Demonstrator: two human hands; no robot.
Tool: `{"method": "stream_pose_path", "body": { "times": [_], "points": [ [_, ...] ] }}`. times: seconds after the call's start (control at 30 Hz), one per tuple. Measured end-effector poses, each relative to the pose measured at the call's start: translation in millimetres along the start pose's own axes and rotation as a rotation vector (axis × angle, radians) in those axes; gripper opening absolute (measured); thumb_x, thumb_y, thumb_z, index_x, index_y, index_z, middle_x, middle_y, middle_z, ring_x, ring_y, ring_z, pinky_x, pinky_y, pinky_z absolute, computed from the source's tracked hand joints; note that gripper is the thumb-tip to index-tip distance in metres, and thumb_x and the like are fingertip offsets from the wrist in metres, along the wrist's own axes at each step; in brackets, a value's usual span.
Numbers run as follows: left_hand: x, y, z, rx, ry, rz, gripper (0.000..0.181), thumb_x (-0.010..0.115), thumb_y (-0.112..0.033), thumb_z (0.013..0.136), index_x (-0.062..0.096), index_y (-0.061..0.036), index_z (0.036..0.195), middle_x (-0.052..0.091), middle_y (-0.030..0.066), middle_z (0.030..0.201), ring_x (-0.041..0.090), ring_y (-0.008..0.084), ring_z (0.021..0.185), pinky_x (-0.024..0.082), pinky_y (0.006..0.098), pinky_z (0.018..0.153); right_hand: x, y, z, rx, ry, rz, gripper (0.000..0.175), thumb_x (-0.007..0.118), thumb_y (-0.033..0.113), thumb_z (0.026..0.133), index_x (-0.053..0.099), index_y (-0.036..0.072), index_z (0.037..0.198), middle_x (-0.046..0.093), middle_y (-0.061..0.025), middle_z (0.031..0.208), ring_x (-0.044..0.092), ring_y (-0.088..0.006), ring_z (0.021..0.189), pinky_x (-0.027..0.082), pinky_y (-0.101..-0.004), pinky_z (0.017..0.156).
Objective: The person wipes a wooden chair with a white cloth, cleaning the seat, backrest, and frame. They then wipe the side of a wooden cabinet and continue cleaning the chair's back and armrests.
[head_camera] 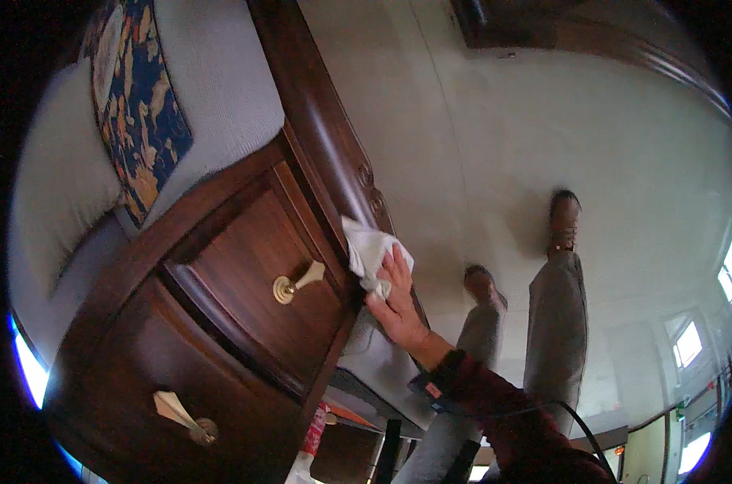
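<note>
My right hand [397, 302] presses a crumpled white cloth [366, 245] onto the dark wooden front rail [327, 142] of a sofa-like piece of furniture. The fingers lie over the cloth, with the thumb on its near side. Just left of the hand is a curved wooden drawer unit. Its upper panel [245, 227] carries a brass drop handle [299, 281], and a second brass handle [184, 417] hangs on the lower panel [178, 345]. My left hand is out of view.
A grey ribbed seat cushion [221, 78] and a dark patterned cloth [145, 115] lie at upper left. Another grey cushion [372, 342] sits below the hand. Dark wooden furniture [559, 30] stands across the pale floor [511, 133]. A black cable [586, 429] runs by my sleeve.
</note>
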State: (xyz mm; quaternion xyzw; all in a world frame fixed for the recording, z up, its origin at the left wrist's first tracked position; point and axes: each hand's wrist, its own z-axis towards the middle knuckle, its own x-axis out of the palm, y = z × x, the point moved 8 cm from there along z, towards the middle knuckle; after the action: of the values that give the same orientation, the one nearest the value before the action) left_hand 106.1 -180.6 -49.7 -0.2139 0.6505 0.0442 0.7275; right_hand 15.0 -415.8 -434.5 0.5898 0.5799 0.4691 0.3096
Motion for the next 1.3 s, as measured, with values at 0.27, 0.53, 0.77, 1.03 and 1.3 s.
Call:
{"method": "stream_pose_path", "body": {
  "times": [0.27,0.53,0.77,1.03,1.3],
  "points": [
    [10,6,13,-0.043,0.003,0.003,0.063,0.038,-0.045,0.103,0.031,-0.0017,0.148,0.032,0.0196,0.156,0.031,0.0353,0.145,0.026,0.0494,0.12,-5,46,140,-0.126,-0.175,-0.249,0.045,0.056,0.035,0.095,0.058,0.003,0.127,0.033,-0.017,0.158,0.017,-0.0428,0.15,0.013,-0.0586,0.118],
    [16,12,25,-0.077,0.002,0.0,0.061,0.038,-0.043,0.103,0.031,-0.0011,0.147,0.034,0.0196,0.156,0.032,0.0353,0.145,0.027,0.0492,0.12,-13,71,247,-0.261,-0.197,-0.204,0.044,0.055,0.03,0.093,0.055,0.007,0.131,0.036,-0.0197,0.156,0.022,-0.0448,0.147,0.016,-0.0558,0.118],
    [23,13,31,-0.118,0.002,0.001,0.059,0.038,-0.041,0.103,0.032,-0.0006,0.146,0.035,0.0196,0.155,0.032,0.0353,0.145,0.027,0.049,0.121,-17,98,336,-0.47,-0.221,-0.246,0.051,0.053,0.028,0.093,0.051,0.006,0.139,0.036,-0.0192,0.156,0.028,-0.0458,0.145,0.022,-0.0574,0.116],
    [26,17,36,-0.16,-0.002,0.014,0.057,0.038,-0.039,0.104,0.033,0.0,0.145,0.036,0.0196,0.154,0.032,0.0353,0.145,0.027,0.0487,0.121,-20,133,482,-0.463,-0.228,-0.357,0.047,0.062,0.017,0.087,0.055,0.005,0.131,0.048,-0.0186,0.144,0.043,-0.0404,0.132,0.036,-0.0544,0.108],
    [19,13,18,-0.161,-0.02,0.021,0.056,0.037,-0.037,0.104,0.033,0.0006,0.145,0.037,0.0196,0.154,0.033,0.0353,0.144,0.027,0.0485,0.121,-14,149,492,-0.892,-0.365,-0.566,0.037,0.061,0.019,0.087,0.058,0.003,0.12,0.057,-0.0198,0.127,0.051,-0.0427,0.122,0.042,-0.0543,0.103]
  ]
}}
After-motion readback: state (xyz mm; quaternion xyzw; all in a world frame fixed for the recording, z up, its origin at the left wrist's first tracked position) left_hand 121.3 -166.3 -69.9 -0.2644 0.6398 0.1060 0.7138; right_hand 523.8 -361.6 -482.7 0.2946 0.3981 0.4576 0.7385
